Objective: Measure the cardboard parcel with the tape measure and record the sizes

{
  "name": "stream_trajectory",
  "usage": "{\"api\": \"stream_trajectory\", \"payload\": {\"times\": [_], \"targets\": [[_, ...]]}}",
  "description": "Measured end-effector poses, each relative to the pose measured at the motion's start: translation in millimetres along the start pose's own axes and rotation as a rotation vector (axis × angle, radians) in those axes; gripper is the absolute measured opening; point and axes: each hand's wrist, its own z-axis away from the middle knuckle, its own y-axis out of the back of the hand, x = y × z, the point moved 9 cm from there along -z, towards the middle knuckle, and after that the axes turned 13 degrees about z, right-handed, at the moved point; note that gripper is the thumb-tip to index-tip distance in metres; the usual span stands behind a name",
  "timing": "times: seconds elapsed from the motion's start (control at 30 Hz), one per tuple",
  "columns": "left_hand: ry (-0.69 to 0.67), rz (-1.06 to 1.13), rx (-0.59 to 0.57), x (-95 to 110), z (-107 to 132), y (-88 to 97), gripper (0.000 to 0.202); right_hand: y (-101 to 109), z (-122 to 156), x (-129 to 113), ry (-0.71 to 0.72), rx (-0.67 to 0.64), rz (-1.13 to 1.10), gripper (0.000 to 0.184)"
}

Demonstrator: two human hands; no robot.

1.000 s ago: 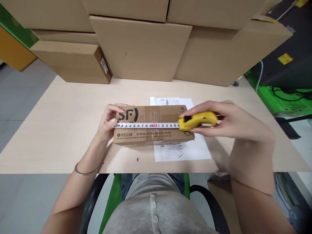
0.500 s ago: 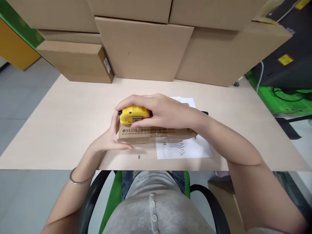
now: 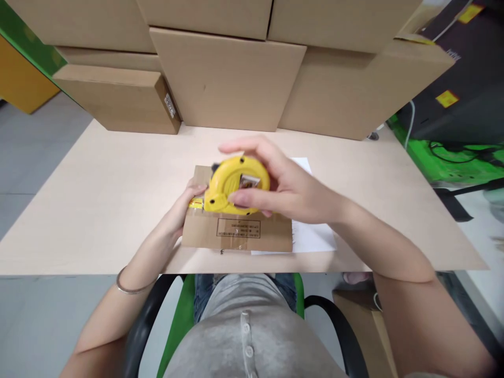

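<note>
My right hand is closed on a yellow tape measure, its thumb on the near face and its fingers behind and above. A short length of yellow blade shows at the left of the case, over the left side of a small cardboard box. My left hand grips that left edge of the box, with fingertips close to the blade; whether it also pinches the blade's end is hard to tell. The box's printed, taped face is turned up. White paper lies partly beneath the box.
Large cardboard boxes are stacked along the table's back edge, with a flatter box at the left. Dark equipment and cables stand at the right. Green chair arms flank my body.
My right hand and the tape measure have lifted and turned, so the case shows its side. A short piece of blade now shows. The box has tilted so a broad face is up.
</note>
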Motion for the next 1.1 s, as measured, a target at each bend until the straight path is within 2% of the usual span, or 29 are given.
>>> {"api": "stream_trajectory", "payload": {"times": [0.1, 0.2, 0.33, 0.4, 0.47, 0.5, 0.53, 0.6, 0.67, 0.73, 0.87, 0.97, 1.1], "targets": [[0.107, 0.025, 0.146, -13.2, -0.3, 8.9, 0.039, -20.3, 10.1, 37.7, -0.136, -0.011, 0.201, 0.050], [0.109, 0.009, 0.203, -13.9, 0.0, 12.7, 0.042, -23.0, 16.5, 55.7, -0.167, 0.072, 0.438, 0.043], [0.113, 0.009, 0.232, -14.6, 0.9, 16.8, 0.037, -13.6, 26.8, 61.0, -0.118, 0.145, 0.528, 0.036], [0.103, -0.007, 0.195, -13.7, 0.6, 15.3, 0.034, 5.2, 39.9, 70.7, -0.156, 0.221, 0.513, 0.037], [0.095, -0.036, 0.168, -12.8, 0.5, 14.9, 0.033, 33.0, 61.5, 92.6, -0.305, 0.321, 0.535, 0.038], [0.095, -0.053, 0.163, -12.7, 0.5, 15.4, 0.033, 46.5, 75.6, 108.7, -0.436, 0.345, 0.586, 0.040], [0.097, -0.065, 0.162, -12.7, 0.5, 16.0, 0.034, 56.1, 90.8, 127.4, -0.599, 0.309, 0.671, 0.043], [0.100, -0.068, 0.165, -13.1, 0.2, 16.8, 0.037, 63.0, 122.6, 163.0, -0.904, 0.100, 0.834, 0.049], [0.105, -0.048, 0.171, -13.9, -0.1, 16.9, 0.039, 57.0, 147.6, 185.4, -1.054, -0.118, 0.888, 0.051], [0.114, -0.026, 0.195, -15.1, 0.2, 17.9, 0.042, 43.8, 160.3, 194.1, -1.065, -0.228, 0.838, 0.051], [0.116, -0.038, 0.220, -14.6, 1.4, 17.8, 0.044, 16.8, 166.7, 193.9, -1.001, -0.305, 0.715, 0.051], [0.101, -0.046, 0.201, -11.2, 2.0, 14.3, 0.041, 8.2, 164.9, 192.5, -0.973, -0.279, 0.672, 0.046], [0.077, -0.058, 0.181, -4.4, 1.6, 11.1, 0.034, 7.0, 161.8, 193.0, -0.975, -0.163, 0.606, 0.044]]}}
